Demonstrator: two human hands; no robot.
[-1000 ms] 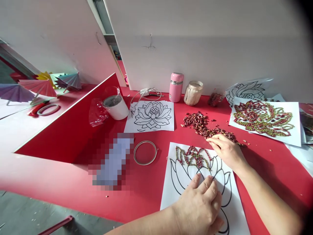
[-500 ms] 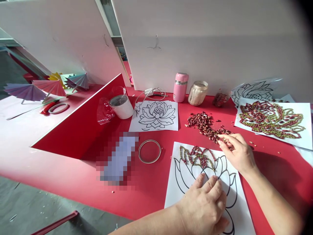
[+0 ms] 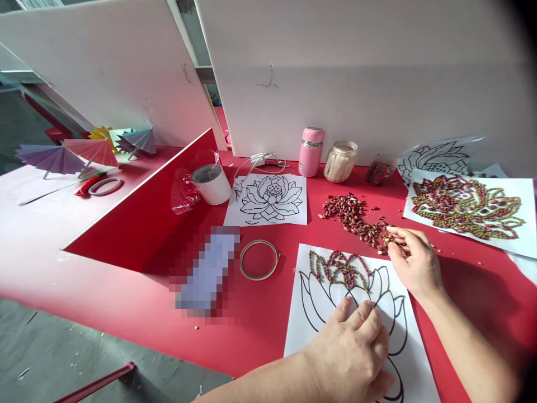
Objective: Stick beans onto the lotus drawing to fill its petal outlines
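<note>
A white sheet with a black lotus outline (image 3: 335, 302) lies on the red table (image 3: 260, 313) in front of me; its top petals are filled with red and green beans (image 3: 335, 266). My left hand (image 3: 350, 350) rests flat on the lower part of this sheet, fingers stretched out and together. My right hand (image 3: 413, 260) sits at the near end of a loose pile of red beans (image 3: 354, 215), its fingers curled in a pinch among the beans. What the fingertips hold is too small to make out.
A blank lotus sheet (image 3: 268, 200), a wire ring (image 3: 259, 259), a tape roll (image 3: 211, 182), a pink flask (image 3: 311, 151) and a jar (image 3: 340, 160) stand behind. A finished bean lotus (image 3: 465, 204) lies at right. Paper umbrellas (image 3: 88, 151) sit beyond a red divider (image 3: 138, 218).
My right hand has shifted right along the bean pile and curled its fingers into a pinch. The left hand has stayed on the sheet. The view has drifted slightly.
</note>
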